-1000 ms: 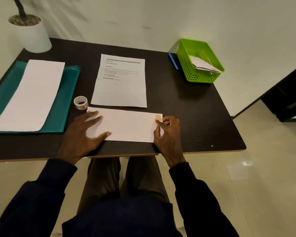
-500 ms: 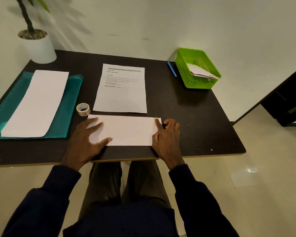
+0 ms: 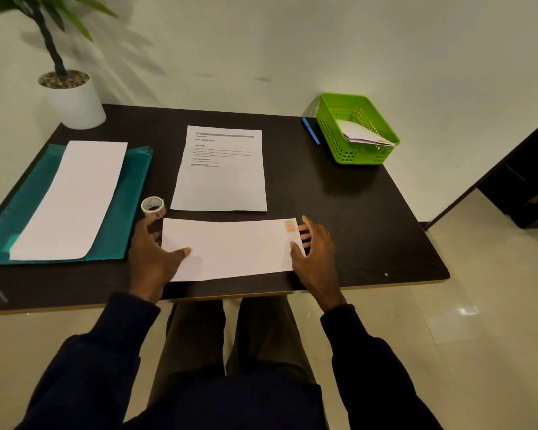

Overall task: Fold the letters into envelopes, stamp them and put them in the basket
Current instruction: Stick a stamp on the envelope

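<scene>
Our left grip [image 3: 151,256] lies spread at lower left of centre, just right of the teal folder [image 3: 128,212] that carries a white sheet [image 3: 72,197]. Its thumb rests flat on the left end of the envelope [image 3: 230,248], and its fingers run straight along the short edge toward the tape roll [image 3: 152,206]. It pinches nothing that we can see, though we cannot tell whether the fingertips slip under the paper.

We see the envelope flat on the worktop [image 3: 339,212], low in the centre of the frame. Its long axis runs left to right between our two hands, with the printed letter [image 3: 221,181] just above it. A stamp [image 3: 290,226] sits in its upper right corner.

Our right grip [image 3: 314,252] is spread too. Its thumb touches the right short edge, and its fingers are parted just beside the stamped corner, off the paper.

We judge this piece folded and stamped, with only the drop left. The basket [image 3: 364,155] stands at upper right, well apart, up and to the right of the right grip. It already holds other envelopes [image 3: 362,136], and a blue pen [image 3: 311,131] lies just to its left. Since the right grip is the nearer one, we would lift with it. The envelope will probably need a turn, because the basket's long side runs up the frame.
</scene>
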